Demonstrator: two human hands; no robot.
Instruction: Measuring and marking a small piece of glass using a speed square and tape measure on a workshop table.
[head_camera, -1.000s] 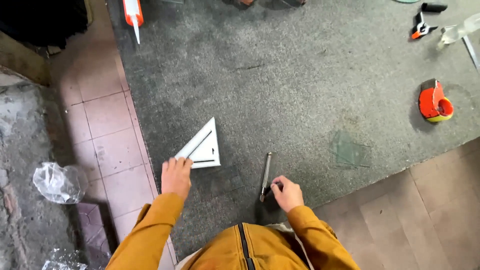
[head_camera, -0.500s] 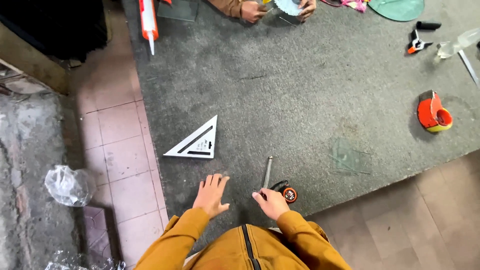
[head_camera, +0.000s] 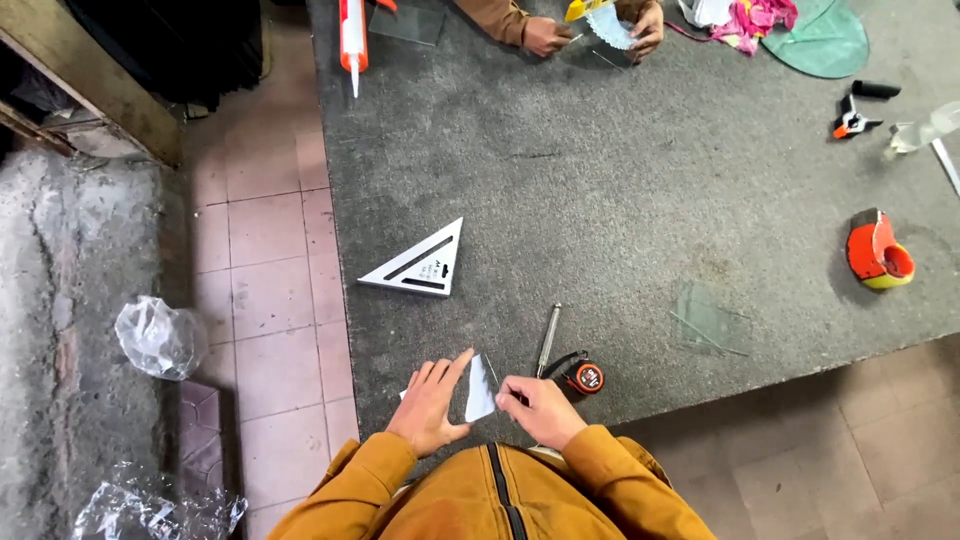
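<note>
A small white sheet (head_camera: 479, 390) is held at the near edge of the grey mat (head_camera: 620, 180) — left hand (head_camera: 432, 408) flat beside it, right hand (head_camera: 535, 408) pinching its edge — apparently being positioned, steady alignment needed.

packages: clear crumpled plastic bag (head_camera: 157, 336) on the pink tile floor (head_camera: 270, 300), left of the desk (head_camera: 620, 180) | second clear plastic wrap (head_camera: 150, 512) on the floor at the bottom left corner | labels: small dark marks on the white triangle ruler (head_camera: 420, 265) | screens, signs: none
</note>
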